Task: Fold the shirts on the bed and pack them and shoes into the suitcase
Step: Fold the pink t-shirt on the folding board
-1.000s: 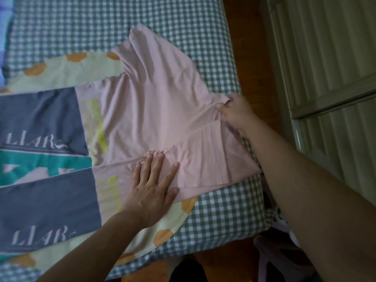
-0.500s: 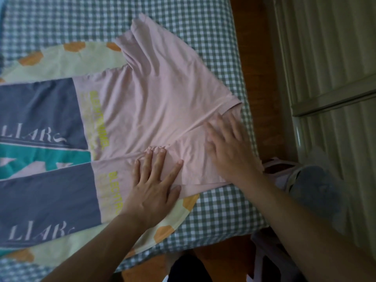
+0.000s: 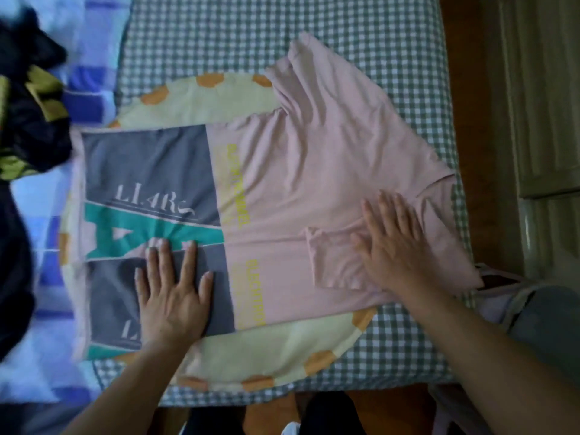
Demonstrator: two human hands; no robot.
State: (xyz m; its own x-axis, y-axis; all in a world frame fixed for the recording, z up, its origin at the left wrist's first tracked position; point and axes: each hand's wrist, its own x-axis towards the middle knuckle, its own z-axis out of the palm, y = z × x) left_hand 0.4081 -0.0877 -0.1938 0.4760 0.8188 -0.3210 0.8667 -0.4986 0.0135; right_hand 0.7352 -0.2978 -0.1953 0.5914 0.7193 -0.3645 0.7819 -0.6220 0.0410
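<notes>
Hands, left [image 3: 171, 296] and right [image 3: 389, 246], press flat on pink shirt [image 3: 314, 171] atop bed [image 3: 282, 36].

Two bare forearms reach in from the lower edge, palms down. The left hand [image 3: 171, 296] lies flat with straight fingers spread apart and the thumb angled out to its right. The right hand [image 3: 390, 246] also lies flat, its straight fingers fanned and pointing up and slightly left, wrist bent above a forearm crossing from the lower right corner.
</notes>
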